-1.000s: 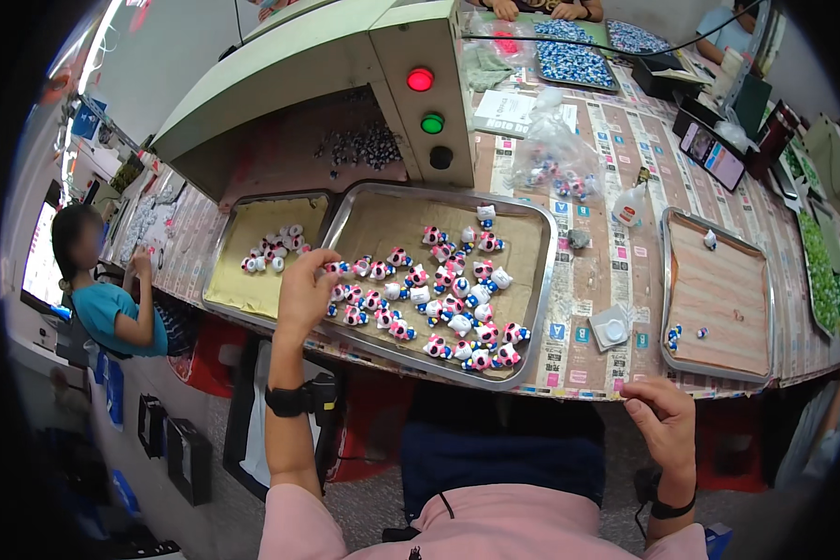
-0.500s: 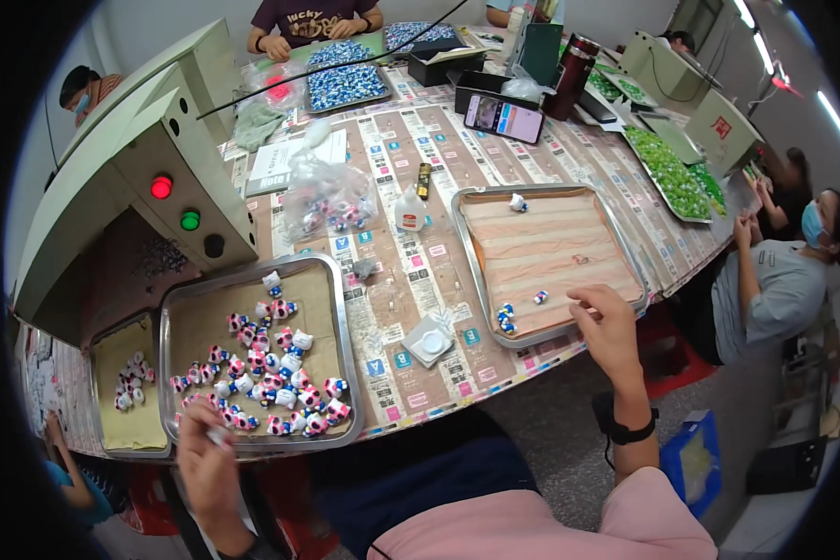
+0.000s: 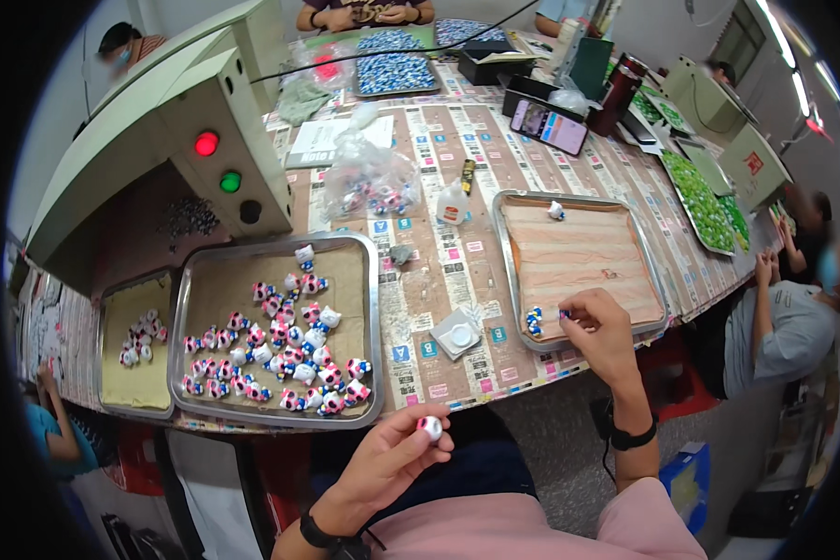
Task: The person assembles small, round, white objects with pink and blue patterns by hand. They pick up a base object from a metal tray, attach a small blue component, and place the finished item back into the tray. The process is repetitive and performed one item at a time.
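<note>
In front of my lap my left hand [image 3: 392, 459] is closed, its fingertips pinching a small white and pink toy head [image 3: 429, 428]. My right hand [image 3: 601, 338], over the near side of the right tray [image 3: 500, 245], pinches a tiny blue toy body [image 3: 564, 315], mostly covered by the fingers. Just left of those fingers, a few blue and white toy bodies [image 3: 534, 321] lie on the tray's cloth. Another small white and blue piece [image 3: 556, 211] rests near its far edge. At left a metal tray [image 3: 373, 308] bears many pink, white and blue toy figures [image 3: 294, 350].
A smaller tray [image 3: 112, 383] with white and pink heads adjoins the figure tray. Behind them stands a beige machine [image 3: 173, 121] with red and green lamps. A white bottle [image 3: 453, 203], a glue-like dish [image 3: 458, 333], a bag of figures [image 3: 373, 182] and a phone [image 3: 549, 127] occupy the table.
My left hand has come from the figure tray's near edge toward the middle, carrying the head. My right hand has taken the loose blue body off the right tray. The view has shifted.
</note>
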A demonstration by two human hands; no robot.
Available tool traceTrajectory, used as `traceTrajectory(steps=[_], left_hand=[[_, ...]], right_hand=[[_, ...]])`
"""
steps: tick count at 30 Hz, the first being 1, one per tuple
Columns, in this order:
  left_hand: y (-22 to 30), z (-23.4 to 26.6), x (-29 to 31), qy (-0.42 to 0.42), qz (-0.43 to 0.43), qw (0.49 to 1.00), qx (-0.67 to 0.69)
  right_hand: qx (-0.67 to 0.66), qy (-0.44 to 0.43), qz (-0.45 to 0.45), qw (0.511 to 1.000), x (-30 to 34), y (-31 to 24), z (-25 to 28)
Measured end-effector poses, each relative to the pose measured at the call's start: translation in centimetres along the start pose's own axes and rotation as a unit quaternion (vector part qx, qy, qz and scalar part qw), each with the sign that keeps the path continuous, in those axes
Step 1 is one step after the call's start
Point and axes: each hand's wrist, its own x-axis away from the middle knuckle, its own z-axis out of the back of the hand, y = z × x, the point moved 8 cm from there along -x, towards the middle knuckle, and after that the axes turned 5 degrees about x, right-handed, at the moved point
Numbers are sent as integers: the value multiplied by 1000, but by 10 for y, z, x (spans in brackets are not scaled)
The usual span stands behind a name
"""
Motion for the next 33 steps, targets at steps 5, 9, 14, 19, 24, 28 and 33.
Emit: traceTrajectory(steps=[5, 9, 14, 19, 24, 28, 33], left_hand=[[-8, 8, -7, 21, 16, 998, 64], [-6, 9, -4, 6, -5, 997, 77], [-6, 7, 0, -9, -7, 996, 85], [-6, 10, 2, 9, -17, 997, 74], [-8, 11, 4, 5, -5, 997, 83], [-4, 13, 5, 16, -7, 998, 59], [-2, 13, 1, 22, -30, 996, 84]], right_hand=[[-194, -111, -11, 975, 19, -27, -29], [-216, -161, -15, 963, 21, -43, -51], [-156, -138, -2, 978, 14, -60, -63], [-15, -98, 117, 988, 4, -83, -73], [66, -95, 140, 983, -4, -82, -93], [98, -84, 169, 977, -6, -86, -97], [96, -74, 169, 978, -1, -90, -93]])
